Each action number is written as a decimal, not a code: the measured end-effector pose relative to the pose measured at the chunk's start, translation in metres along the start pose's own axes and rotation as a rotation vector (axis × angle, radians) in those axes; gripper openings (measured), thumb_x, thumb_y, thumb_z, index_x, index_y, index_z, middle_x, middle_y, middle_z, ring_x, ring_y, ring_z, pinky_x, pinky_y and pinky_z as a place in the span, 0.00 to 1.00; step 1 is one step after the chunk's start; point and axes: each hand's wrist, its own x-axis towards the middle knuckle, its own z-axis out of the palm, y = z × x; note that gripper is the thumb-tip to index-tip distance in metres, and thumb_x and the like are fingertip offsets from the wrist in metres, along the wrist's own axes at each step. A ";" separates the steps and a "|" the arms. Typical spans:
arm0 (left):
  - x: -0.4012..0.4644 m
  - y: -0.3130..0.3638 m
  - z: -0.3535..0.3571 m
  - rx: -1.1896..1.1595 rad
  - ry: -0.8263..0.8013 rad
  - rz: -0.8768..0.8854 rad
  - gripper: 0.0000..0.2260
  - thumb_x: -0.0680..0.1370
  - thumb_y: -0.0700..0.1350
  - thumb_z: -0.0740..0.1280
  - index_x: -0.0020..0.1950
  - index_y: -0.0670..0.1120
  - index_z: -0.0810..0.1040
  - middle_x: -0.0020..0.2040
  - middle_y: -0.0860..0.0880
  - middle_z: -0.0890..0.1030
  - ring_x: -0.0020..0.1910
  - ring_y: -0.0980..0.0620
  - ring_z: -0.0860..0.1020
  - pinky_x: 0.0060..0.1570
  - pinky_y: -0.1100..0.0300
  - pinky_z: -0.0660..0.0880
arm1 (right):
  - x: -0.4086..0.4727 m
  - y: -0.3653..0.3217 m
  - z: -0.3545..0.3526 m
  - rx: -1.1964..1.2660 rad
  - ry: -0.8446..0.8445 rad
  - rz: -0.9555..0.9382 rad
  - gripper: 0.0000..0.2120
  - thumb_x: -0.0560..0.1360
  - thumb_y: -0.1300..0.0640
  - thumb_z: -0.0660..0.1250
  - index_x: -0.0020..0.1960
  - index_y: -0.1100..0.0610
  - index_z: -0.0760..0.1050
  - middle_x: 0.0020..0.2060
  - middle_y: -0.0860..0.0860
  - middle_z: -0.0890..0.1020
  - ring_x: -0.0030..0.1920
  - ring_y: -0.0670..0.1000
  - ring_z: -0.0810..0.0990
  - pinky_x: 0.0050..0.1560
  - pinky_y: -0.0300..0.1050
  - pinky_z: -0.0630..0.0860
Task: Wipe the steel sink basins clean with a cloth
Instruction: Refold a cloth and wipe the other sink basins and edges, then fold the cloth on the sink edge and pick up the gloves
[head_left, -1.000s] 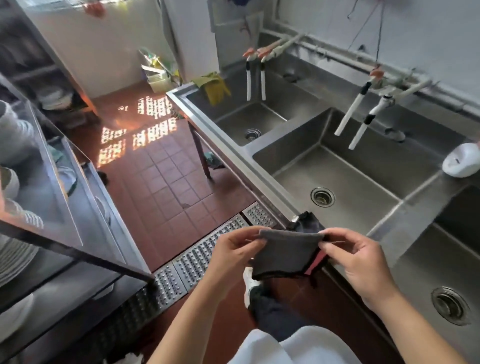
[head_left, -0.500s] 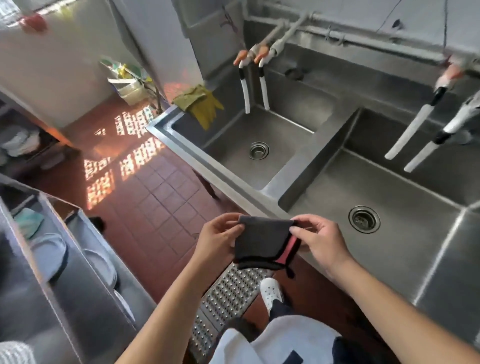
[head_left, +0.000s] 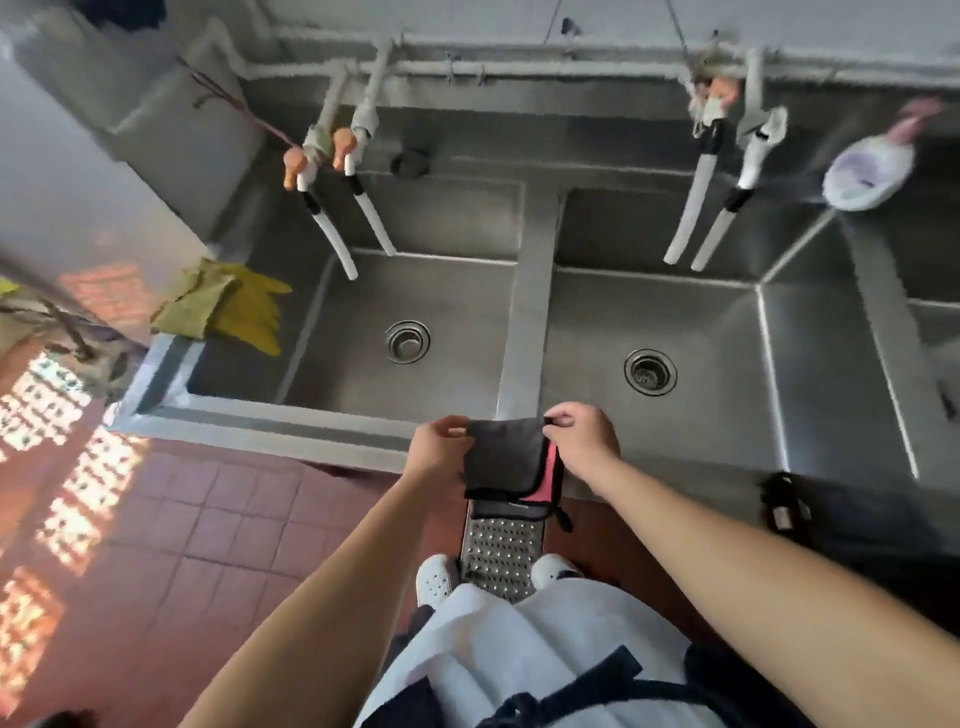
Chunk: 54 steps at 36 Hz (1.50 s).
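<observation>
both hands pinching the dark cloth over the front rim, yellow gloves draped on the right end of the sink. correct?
One error: the yellow gloves hang at the left end of the sink, not the right, per the head view. The rest holds: left hand and right hand pinch the dark cloth over the front rim.

A dark grey cloth (head_left: 501, 454) with a pink-red edge is held folded by its two upper corners, hanging above the front rim of the steel sink (head_left: 270, 415), in line with the divider between two basins. The left basin (head_left: 363, 374) and the middle basin (head_left: 727, 374) are seen to be dull grey steel, each with a round drain in its floor. A third basin (head_left: 935, 338) is partly visible at the right edge.
</observation>
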 end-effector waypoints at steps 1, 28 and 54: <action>0.004 -0.001 -0.004 0.046 -0.024 0.026 0.14 0.78 0.33 0.65 0.61 0.43 0.80 0.49 0.42 0.84 0.39 0.46 0.79 0.44 0.48 0.81 | -0.002 0.000 0.002 0.000 0.026 0.003 0.10 0.72 0.60 0.71 0.52 0.51 0.82 0.48 0.51 0.86 0.50 0.53 0.83 0.49 0.42 0.76; -0.050 0.025 0.156 0.779 -0.663 0.662 0.17 0.77 0.44 0.68 0.65 0.57 0.78 0.62 0.50 0.79 0.57 0.54 0.78 0.57 0.62 0.72 | -0.120 0.201 -0.200 0.567 0.903 0.605 0.19 0.75 0.62 0.69 0.65 0.57 0.76 0.62 0.59 0.80 0.58 0.57 0.80 0.60 0.52 0.75; -0.109 0.055 0.439 1.399 -0.662 0.875 0.29 0.76 0.43 0.65 0.76 0.50 0.63 0.69 0.43 0.70 0.67 0.40 0.69 0.61 0.45 0.73 | -0.084 0.270 -0.276 0.839 0.289 0.615 0.07 0.73 0.68 0.71 0.41 0.57 0.81 0.38 0.56 0.81 0.41 0.51 0.80 0.51 0.49 0.71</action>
